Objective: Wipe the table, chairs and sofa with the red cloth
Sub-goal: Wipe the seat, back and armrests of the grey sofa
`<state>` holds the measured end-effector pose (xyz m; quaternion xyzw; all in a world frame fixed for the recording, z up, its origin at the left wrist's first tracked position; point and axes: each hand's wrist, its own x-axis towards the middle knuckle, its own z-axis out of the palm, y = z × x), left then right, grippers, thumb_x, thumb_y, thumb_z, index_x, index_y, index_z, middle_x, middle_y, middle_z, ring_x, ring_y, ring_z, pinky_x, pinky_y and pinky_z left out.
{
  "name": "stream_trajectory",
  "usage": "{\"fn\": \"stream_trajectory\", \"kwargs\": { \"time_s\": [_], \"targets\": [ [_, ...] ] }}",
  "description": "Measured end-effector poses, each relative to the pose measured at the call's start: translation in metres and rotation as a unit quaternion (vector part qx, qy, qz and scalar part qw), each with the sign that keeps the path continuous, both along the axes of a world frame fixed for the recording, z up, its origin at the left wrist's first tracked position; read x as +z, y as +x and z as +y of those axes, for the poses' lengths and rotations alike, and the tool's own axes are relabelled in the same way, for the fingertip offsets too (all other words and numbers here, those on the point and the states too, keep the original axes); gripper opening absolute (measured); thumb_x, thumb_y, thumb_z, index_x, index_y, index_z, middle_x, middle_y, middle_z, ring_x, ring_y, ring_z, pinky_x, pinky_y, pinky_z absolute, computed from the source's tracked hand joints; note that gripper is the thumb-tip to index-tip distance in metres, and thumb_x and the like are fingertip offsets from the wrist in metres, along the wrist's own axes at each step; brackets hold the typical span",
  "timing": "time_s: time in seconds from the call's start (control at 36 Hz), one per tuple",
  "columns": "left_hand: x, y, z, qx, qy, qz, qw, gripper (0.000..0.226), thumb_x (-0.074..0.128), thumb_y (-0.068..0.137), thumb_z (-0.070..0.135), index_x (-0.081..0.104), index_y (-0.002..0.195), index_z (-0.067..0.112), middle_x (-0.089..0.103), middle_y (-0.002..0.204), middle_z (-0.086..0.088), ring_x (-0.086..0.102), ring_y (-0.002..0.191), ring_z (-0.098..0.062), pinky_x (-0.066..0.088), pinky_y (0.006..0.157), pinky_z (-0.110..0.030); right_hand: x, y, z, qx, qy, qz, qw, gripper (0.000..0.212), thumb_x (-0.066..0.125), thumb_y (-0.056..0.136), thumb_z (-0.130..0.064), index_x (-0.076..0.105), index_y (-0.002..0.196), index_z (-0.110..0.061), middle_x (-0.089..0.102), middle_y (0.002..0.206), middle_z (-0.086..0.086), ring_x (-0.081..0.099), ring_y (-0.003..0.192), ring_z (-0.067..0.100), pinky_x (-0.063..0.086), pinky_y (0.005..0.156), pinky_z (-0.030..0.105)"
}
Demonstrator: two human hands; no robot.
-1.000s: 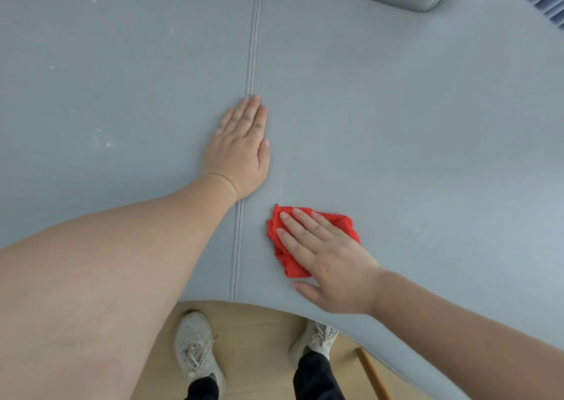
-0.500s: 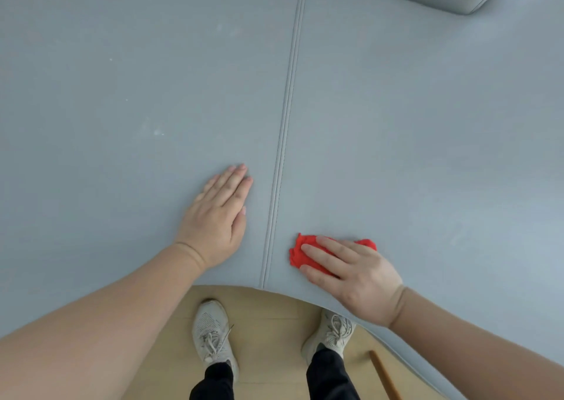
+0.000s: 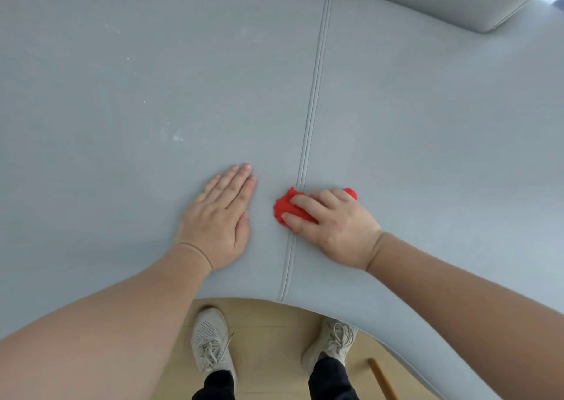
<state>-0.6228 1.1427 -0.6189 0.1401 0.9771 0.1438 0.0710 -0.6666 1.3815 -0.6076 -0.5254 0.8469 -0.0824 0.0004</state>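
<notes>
Straddling the seam (image 3: 311,94) of the sofa (image 3: 122,63), the red cloth (image 3: 290,208) lies bunched into a wad under the right hand (image 3: 332,225), whose fingers curl over it and pinch it against the seat, probably so it cannot slip while dragged. Its long axis runs crosswise to the seam, one end poking out on the seam's left side, the other showing past the knuckles on the right. Just left of the seam, near the cloth but apart from it, the left hand (image 3: 218,219) lies flat with fingers straight, holding nothing, most likely bracing the person's lean. Pale specks (image 3: 177,137) dot the seat farther left of the seam, so that stretch looks unwiped.
</notes>
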Motion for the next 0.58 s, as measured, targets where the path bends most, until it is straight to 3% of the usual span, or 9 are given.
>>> {"fn": "stream_trajectory", "kwargs": {
  "time_s": [0.06,0.14,0.28,0.58],
  "targets": [
    [-0.001,0.001,0.0,-0.006,-0.001,-0.005,1.0,0.056,0.033,0.088,0.02,0.044,0.139,0.0,0.037,0.148,-0.014,0.033,0.138,-0.027,0.024,0.114,-0.042,-0.002,-0.013,-0.006,-0.043,-0.013,-0.002,0.999,0.03,0.064,0.083,-0.014,0.07,0.112,-0.015,0.066,0.109,0.016,0.061,0.076,0.031,0.051,0.067,0.039],
    [-0.001,0.001,-0.001,-0.013,-0.003,-0.013,1.0,0.057,0.033,0.087,0.02,0.043,0.139,0.0,0.036,0.149,-0.014,0.032,0.139,-0.027,0.024,0.114,-0.042,-0.006,-0.016,-0.006,-0.056,-0.016,0.006,0.998,0.027,0.056,0.089,-0.016,0.069,0.112,-0.016,0.066,0.109,0.015,0.06,0.077,0.031,0.05,0.067,0.039],
    [-0.005,0.002,-0.005,-0.022,-0.003,-0.011,1.0,0.057,0.034,0.086,0.021,0.043,0.139,0.0,0.035,0.149,-0.014,0.032,0.139,-0.027,0.023,0.114,-0.042,-0.008,-0.051,-0.012,-0.195,-0.026,0.051,0.979,0.024,0.064,0.088,-0.023,0.071,0.11,-0.016,0.067,0.107,0.013,0.061,0.079,0.032,0.044,0.064,0.038],
    [-0.011,-0.002,-0.01,-0.036,0.02,0.003,0.999,0.057,0.035,0.086,0.02,0.039,0.14,0.001,0.034,0.149,-0.013,0.029,0.14,-0.026,0.023,0.114,-0.042,-0.003,-0.124,-0.01,-0.227,-0.035,0.047,0.972,0.027,0.057,0.092,-0.024,0.071,0.111,-0.01,0.066,0.105,0.019,0.061,0.079,0.036,0.049,0.069,0.044]
  ]
}}
